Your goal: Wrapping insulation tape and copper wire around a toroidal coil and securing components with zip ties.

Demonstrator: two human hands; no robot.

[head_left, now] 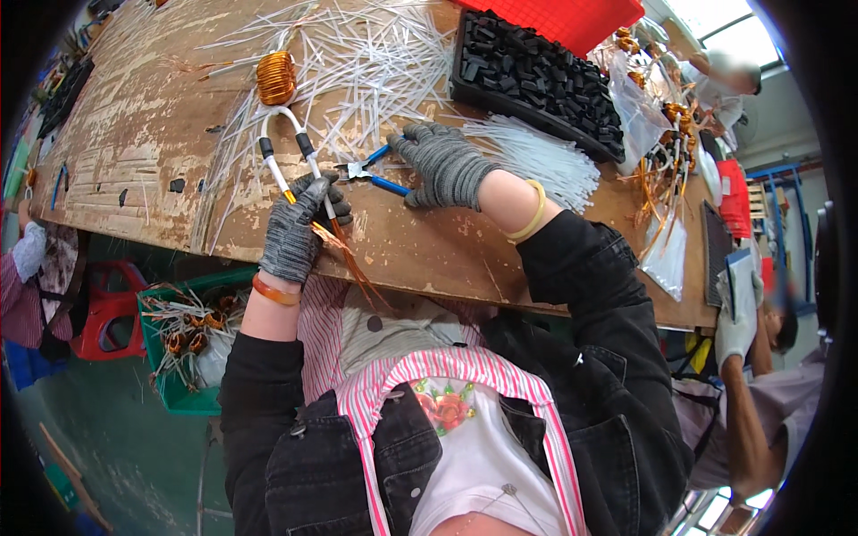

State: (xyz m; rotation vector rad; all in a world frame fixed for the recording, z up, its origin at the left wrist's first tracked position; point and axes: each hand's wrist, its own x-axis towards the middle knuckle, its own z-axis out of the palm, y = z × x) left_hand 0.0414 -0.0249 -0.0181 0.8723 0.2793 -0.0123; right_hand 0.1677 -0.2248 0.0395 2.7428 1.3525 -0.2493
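My left hand (299,223), in a grey knit glove, is closed round the white-sleeved leads of a copper-wound coil (276,78). Short black sleeves (304,145) sit on the leads, and bare copper strands (353,265) hang below my fingers past the table edge. The coil itself rests on the wooden table, among loose ties. My gloved right hand (447,165) grips blue-handled cutting pliers (386,185) at their spread handles. Their jaws point left, close beside the leads. Part of the grip is hidden behind my fingers.
Scattered white cable ties (375,62) cover the far table, with a bundle (545,161) at right. Beyond lie a black tray of small black pieces (536,76) and a red bin (572,18). A green crate (192,402) holds more coils at lower left. Co-workers are at both sides.
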